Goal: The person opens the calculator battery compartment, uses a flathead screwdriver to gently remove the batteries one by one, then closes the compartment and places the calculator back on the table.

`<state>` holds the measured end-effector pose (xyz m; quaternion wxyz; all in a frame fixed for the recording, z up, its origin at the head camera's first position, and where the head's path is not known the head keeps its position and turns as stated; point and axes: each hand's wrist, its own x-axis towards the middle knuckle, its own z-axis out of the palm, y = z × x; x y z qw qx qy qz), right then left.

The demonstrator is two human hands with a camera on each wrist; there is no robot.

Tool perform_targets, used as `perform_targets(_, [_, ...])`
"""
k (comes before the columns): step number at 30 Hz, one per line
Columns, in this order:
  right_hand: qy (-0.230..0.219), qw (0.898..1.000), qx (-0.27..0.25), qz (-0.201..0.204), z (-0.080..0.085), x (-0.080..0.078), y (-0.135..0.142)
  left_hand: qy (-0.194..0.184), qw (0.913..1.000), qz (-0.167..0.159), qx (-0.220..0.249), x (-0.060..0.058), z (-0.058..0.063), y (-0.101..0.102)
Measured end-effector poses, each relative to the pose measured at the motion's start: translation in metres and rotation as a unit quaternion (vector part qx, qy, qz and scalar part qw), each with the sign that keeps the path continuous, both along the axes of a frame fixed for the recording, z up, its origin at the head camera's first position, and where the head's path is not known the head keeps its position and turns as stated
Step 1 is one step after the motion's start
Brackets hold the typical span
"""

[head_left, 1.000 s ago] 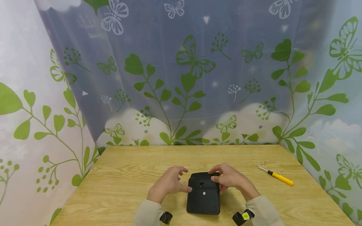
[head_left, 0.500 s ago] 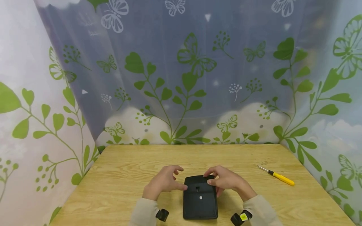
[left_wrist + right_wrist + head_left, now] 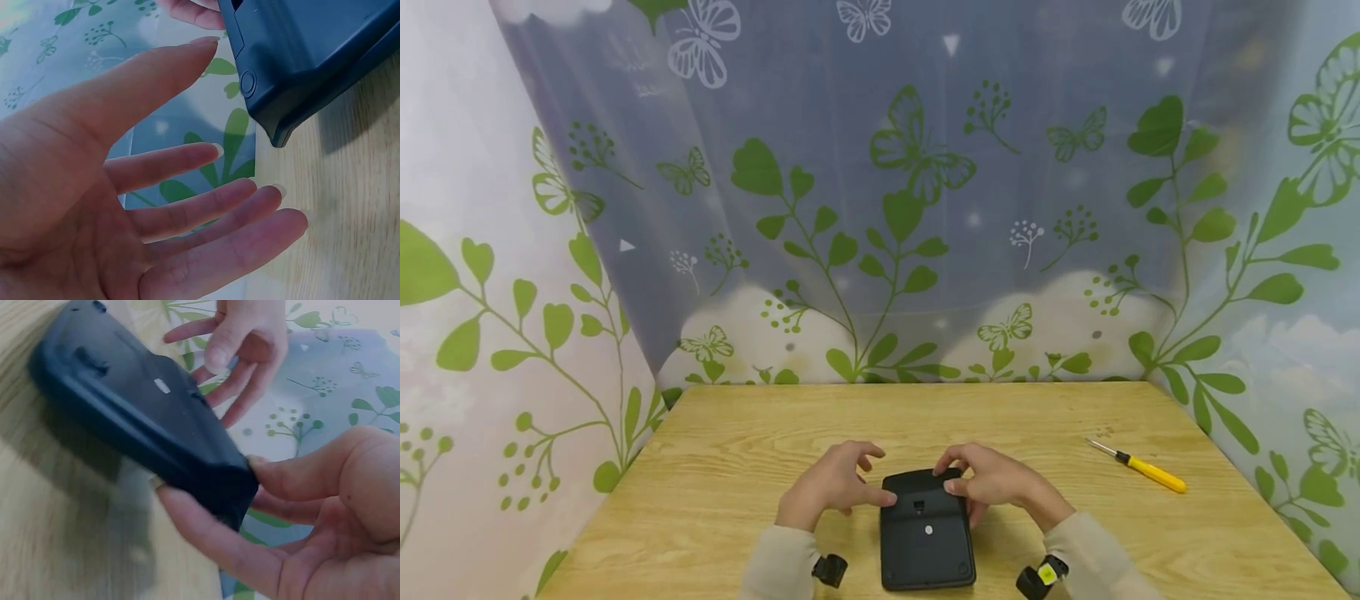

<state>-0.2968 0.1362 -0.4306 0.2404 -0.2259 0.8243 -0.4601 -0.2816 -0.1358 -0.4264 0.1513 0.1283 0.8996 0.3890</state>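
Observation:
A black, flat plastic device [image 3: 925, 554] has its back turned up, with a small square opening, a white round sticker and round feet. My right hand [image 3: 1000, 485] pinches its far right corner between thumb and fingers, as the right wrist view shows. On the other side my left hand [image 3: 835, 485] is spread, its thumb tip right at the device's left edge. In the left wrist view the fingers [image 3: 244, 247] of that hand are loosely extended with nothing in them. The device's front is hidden beneath.
A yellow-handled screwdriver [image 3: 1153, 474] lies on the wooden table [image 3: 737, 425] to the right, its tip pointing away to the left. Several tiny pieces [image 3: 1102, 432] lie near that tip. A patterned curtain [image 3: 820, 208] hangs behind the table.
The device has shifted left and nearer to me, with the right hand still pinching its corner. My left hand has moved slightly left, staying beside it.

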Motion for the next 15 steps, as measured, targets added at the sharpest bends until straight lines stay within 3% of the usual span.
perform_targets(15, [0.001,1.0,0.024,0.002,-0.0042,-0.0064,-0.003,-0.028,0.9996,-0.008,-0.006,-0.0026,-0.0064,0.0006])
